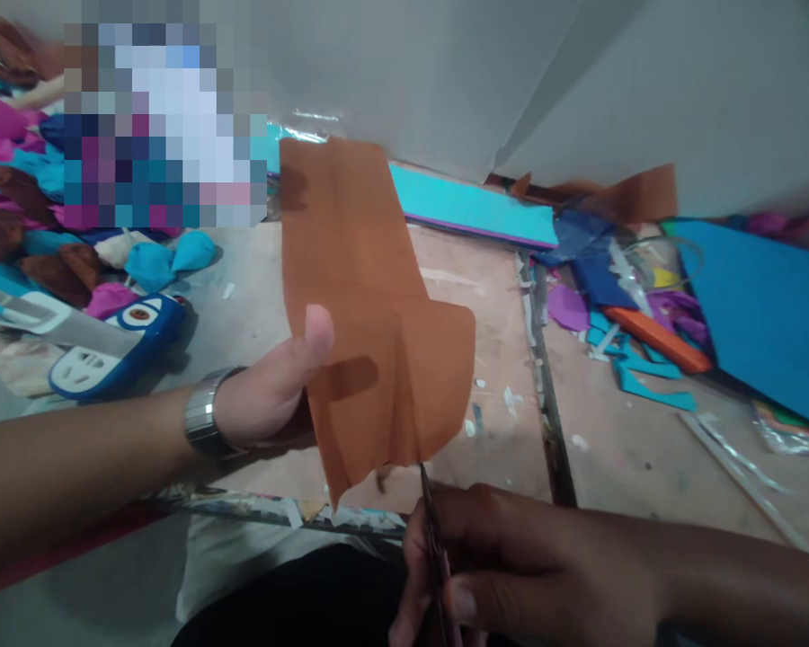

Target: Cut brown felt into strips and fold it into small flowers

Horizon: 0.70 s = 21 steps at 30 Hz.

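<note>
A sheet of orange-brown paper (357,243) is held up over the table, partly cut, with a wavy lower edge and a rounded flap on its right side. My left hand (270,391), wearing a metal watch band, grips the sheet's left edge, thumb in front and fingers hidden behind. In my right hand (499,566) is a pair of scissors (432,526), its handles wrapped by my fingers. The blade tips touch the lower edge of the paper near a slit or crease. How far the blades are apart is hard to see.
Crumpled coloured paper pieces (20,207) and a blue-and-white tape dispenser (128,346) lie at left. A turquoise strip (475,205) runs along the wall. At right are an orange cutter (661,340), turquoise scraps (651,382) and a large blue sheet (775,310). A dark table seam (551,422) runs between.
</note>
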Each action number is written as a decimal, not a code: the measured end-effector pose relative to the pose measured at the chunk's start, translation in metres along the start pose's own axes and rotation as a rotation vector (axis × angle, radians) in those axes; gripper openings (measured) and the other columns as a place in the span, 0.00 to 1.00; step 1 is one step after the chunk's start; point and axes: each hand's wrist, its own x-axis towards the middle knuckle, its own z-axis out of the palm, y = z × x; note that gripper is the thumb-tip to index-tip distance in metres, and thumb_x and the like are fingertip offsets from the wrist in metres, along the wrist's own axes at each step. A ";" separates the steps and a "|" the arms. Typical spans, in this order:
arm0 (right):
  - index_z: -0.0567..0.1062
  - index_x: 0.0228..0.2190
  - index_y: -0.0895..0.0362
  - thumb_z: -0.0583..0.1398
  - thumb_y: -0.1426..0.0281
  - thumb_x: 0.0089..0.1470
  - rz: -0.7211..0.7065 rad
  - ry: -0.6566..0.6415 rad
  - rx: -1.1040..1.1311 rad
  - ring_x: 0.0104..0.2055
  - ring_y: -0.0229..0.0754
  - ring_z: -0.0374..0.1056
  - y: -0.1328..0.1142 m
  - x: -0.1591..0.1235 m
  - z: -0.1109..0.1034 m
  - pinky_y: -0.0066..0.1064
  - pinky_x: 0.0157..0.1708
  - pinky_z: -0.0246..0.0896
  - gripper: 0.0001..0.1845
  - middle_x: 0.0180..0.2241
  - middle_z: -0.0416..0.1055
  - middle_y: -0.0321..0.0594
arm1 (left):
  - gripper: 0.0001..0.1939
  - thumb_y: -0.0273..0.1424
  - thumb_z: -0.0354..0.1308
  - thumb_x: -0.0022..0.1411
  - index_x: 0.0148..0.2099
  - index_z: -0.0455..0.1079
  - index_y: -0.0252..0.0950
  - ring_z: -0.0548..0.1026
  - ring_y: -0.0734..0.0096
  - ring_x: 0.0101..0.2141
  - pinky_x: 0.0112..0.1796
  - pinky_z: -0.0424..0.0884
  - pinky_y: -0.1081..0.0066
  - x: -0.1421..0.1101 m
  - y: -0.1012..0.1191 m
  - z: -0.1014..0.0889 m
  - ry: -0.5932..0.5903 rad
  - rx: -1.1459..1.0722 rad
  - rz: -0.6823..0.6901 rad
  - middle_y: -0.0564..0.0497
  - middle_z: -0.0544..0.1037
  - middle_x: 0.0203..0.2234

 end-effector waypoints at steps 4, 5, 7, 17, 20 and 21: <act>0.68 0.45 0.59 0.60 0.55 0.69 0.019 0.049 0.099 0.42 0.40 0.78 0.004 0.001 0.002 0.33 0.42 0.72 0.19 0.52 0.78 0.60 | 0.29 0.52 0.56 0.68 0.62 0.75 0.41 0.79 0.52 0.57 0.53 0.77 0.64 0.001 -0.002 -0.002 -0.021 0.036 0.019 0.45 0.80 0.58; 0.68 0.45 0.59 0.60 0.55 0.68 0.015 0.064 0.117 0.42 0.40 0.78 0.004 0.001 0.002 0.33 0.42 0.72 0.19 0.52 0.78 0.60 | 0.32 0.53 0.54 0.69 0.64 0.73 0.39 0.79 0.50 0.57 0.51 0.78 0.63 0.002 -0.003 -0.003 -0.032 0.062 -0.004 0.43 0.79 0.59; 0.68 0.44 0.59 0.60 0.54 0.68 0.011 0.085 0.137 0.42 0.41 0.78 0.003 0.002 0.003 0.34 0.42 0.73 0.20 0.51 0.78 0.59 | 0.39 0.60 0.52 0.66 0.65 0.72 0.36 0.81 0.46 0.54 0.45 0.81 0.62 0.005 -0.007 -0.008 -0.136 0.072 0.012 0.38 0.78 0.59; 0.66 0.42 0.59 0.58 0.53 0.69 0.016 0.160 0.068 0.41 0.39 0.77 -0.001 0.004 0.008 0.34 0.43 0.73 0.20 0.46 0.77 0.55 | 0.36 0.58 0.48 0.69 0.65 0.72 0.38 0.80 0.49 0.55 0.51 0.79 0.58 0.010 -0.009 -0.007 -0.203 0.050 0.036 0.40 0.78 0.59; 0.66 0.41 0.60 0.58 0.53 0.69 0.033 0.180 0.020 0.40 0.38 0.76 -0.003 0.004 0.008 0.33 0.42 0.73 0.21 0.44 0.77 0.54 | 0.38 0.59 0.47 0.69 0.65 0.72 0.36 0.80 0.48 0.55 0.50 0.80 0.58 0.009 -0.009 -0.004 -0.184 0.069 0.022 0.38 0.78 0.59; 0.67 0.41 0.60 0.57 0.53 0.70 0.038 0.187 0.003 0.39 0.38 0.75 -0.003 0.004 0.008 0.32 0.42 0.72 0.21 0.44 0.77 0.53 | 0.39 0.60 0.48 0.68 0.65 0.72 0.36 0.81 0.48 0.54 0.49 0.80 0.58 0.009 -0.009 -0.004 -0.179 0.074 0.016 0.37 0.78 0.59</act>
